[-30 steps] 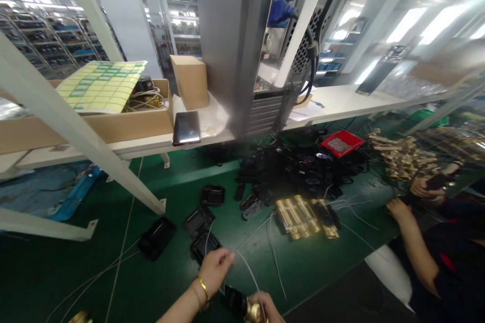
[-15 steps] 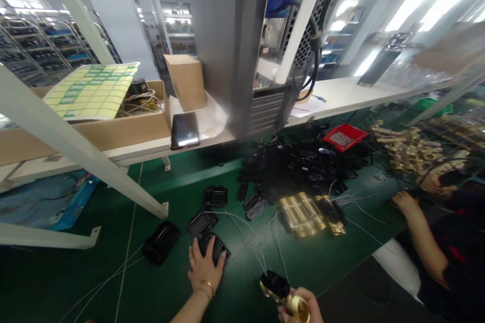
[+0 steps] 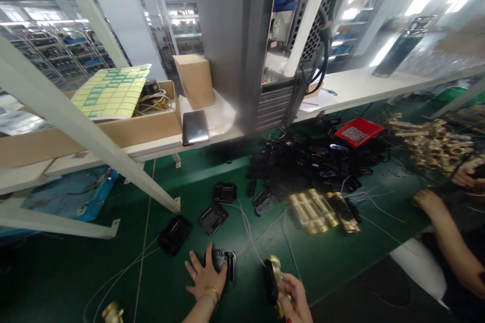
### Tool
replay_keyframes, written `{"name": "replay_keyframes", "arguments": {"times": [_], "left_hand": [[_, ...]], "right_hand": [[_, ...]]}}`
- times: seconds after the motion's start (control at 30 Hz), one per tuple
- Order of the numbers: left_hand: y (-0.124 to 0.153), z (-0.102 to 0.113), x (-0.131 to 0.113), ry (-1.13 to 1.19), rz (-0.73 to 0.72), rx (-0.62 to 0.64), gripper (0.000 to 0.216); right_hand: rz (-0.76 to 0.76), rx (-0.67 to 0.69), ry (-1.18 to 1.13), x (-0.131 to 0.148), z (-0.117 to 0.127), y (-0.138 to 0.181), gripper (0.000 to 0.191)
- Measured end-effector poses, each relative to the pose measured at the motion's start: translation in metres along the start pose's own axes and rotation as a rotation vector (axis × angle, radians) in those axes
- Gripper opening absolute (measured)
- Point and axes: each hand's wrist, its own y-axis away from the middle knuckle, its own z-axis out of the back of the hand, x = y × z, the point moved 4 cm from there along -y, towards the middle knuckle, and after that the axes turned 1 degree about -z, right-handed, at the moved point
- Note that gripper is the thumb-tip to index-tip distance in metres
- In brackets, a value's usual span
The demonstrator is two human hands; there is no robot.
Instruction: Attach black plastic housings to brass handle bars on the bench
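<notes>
My left hand point(image 3: 204, 275) lies spread over a black plastic housing point(image 3: 226, 264) on the green mat, fingers apart, pressing on it. My right hand point(image 3: 293, 298) grips a brass fitting with a black module point(image 3: 273, 276) fixed to it, held just above the mat's near edge. Thin white wires point(image 3: 248, 227) trail from the mat toward that part. Three more black housings point(image 3: 213, 218) lie just beyond my left hand.
A heap of black modules point(image 3: 306, 166), a row of brass fittings point(image 3: 316, 209), a red tray point(image 3: 358, 132) and a pile of brass valves point(image 3: 432, 144) lie farther right. Another person's hands point(image 3: 428, 202) work there. A white shelf point(image 3: 341, 92) carries a computer tower point(image 3: 257, 45), boxes and a phone point(image 3: 195, 127).
My left hand left the wire, dropped onto a black housing and pulled it nearer. My right hand turned the brass and black part upright. The view shifted slightly left.
</notes>
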Motion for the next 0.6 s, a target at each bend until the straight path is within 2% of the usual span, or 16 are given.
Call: {"name": "replay_keyframes", "arguments": {"times": [0.07, 0.17, 0.27, 0.33, 0.37, 0.4, 0.47, 0.53, 0.6], "left_hand": [[0.008, -0.005, -0.004, -0.053, -0.150, 0.007, 0.058], [0.013, -0.007, -0.008, -0.099, -0.360, 0.179, 0.065], [0.009, 0.008, 0.004, -0.147, -0.550, 0.350, 0.078], [0.006, 0.022, 0.017, -0.186, -0.651, 0.388, 0.080], [0.004, 0.027, 0.025, -0.195, -0.658, 0.371, 0.080], [0.002, 0.031, 0.032, -0.190, -0.617, 0.325, 0.078], [0.000, 0.031, 0.045, -0.137, -0.408, 0.207, 0.069], [0.002, 0.021, 0.052, -0.050, -0.132, 0.113, 0.067], [0.007, 0.007, 0.050, 0.003, 0.048, 0.052, 0.071]], "right_hand": [[0.025, 0.000, 0.041, -0.002, -0.001, 0.001, 0.074], [-0.009, 0.001, 0.049, -0.009, 0.000, -0.002, 0.086], [-0.105, -0.015, -0.033, -0.020, 0.004, -0.005, 0.103], [-0.198, -0.043, -0.143, -0.028, 0.006, -0.006, 0.113], [-0.254, -0.053, -0.199, -0.031, 0.006, -0.005, 0.117], [-0.317, -0.052, -0.245, -0.034, 0.006, -0.004, 0.119], [-0.427, -0.043, -0.301, -0.038, 0.002, -0.001, 0.121], [-0.488, -0.041, -0.330, -0.042, -0.004, 0.002, 0.122], [-0.500, -0.064, -0.330, -0.046, -0.010, 0.005, 0.118]]}}
